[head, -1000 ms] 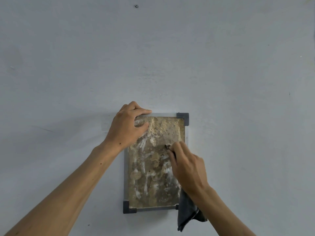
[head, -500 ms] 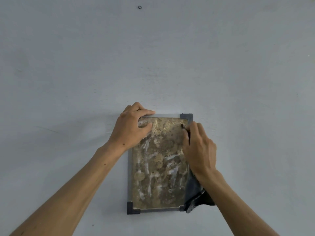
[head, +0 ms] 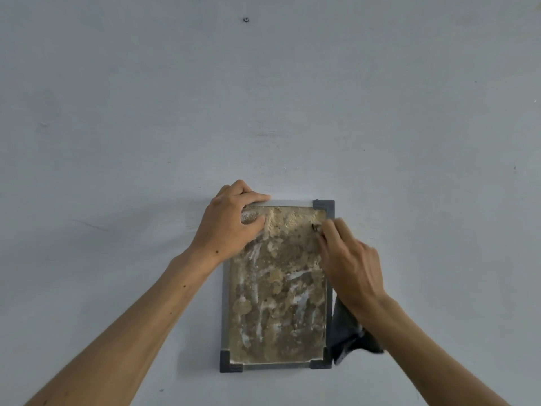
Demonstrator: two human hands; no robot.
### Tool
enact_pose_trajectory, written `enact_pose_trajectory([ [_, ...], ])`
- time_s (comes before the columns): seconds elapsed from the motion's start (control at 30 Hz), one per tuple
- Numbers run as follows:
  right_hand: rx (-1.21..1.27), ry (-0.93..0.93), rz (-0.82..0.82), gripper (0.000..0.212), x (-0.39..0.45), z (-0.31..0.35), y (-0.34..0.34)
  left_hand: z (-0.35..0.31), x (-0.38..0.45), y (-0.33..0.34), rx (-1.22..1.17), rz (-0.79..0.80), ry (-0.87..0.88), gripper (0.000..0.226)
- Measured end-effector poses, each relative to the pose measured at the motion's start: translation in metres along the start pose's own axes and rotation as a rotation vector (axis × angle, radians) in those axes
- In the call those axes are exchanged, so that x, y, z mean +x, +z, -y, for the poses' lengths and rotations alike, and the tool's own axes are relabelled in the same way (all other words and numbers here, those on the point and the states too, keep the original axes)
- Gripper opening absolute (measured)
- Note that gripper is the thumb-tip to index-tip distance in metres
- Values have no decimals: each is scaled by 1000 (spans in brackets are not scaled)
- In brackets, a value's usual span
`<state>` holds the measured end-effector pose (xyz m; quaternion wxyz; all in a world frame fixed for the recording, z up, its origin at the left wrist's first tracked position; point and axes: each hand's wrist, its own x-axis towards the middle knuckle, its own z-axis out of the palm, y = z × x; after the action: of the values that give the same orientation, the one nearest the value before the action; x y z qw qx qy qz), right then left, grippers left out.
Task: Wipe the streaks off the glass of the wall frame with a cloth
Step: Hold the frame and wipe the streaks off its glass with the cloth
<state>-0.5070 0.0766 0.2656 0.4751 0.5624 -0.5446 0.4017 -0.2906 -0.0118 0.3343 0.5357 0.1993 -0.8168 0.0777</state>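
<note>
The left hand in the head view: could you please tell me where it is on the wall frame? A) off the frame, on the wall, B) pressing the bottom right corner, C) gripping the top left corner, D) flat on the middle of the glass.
C: the left hand curls over the top left corner of the wall frame, fingers over the top edge and thumb on the glass.
</note>
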Motion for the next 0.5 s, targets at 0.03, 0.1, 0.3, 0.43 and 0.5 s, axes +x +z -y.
enact_pose_trajectory([
  [0.03,17,3,13,9,-12,1,1,0,0,0,0,-2,-1,35],
  [0.1,40,16,33,12,-25,2,1,1,-1,1,-5,-4,-6,35],
  [0.3,71,38,-75,12,33,1,-5,0,1,0,-20,0,-10,34],
  [0.43,147,-34,-35,8,29,14,4,-1,1,0,-9,-5,-10,34],
  [0.5,153,-123,57,5,7,23,10,0,1,-1,7,-2,-10,34],
])
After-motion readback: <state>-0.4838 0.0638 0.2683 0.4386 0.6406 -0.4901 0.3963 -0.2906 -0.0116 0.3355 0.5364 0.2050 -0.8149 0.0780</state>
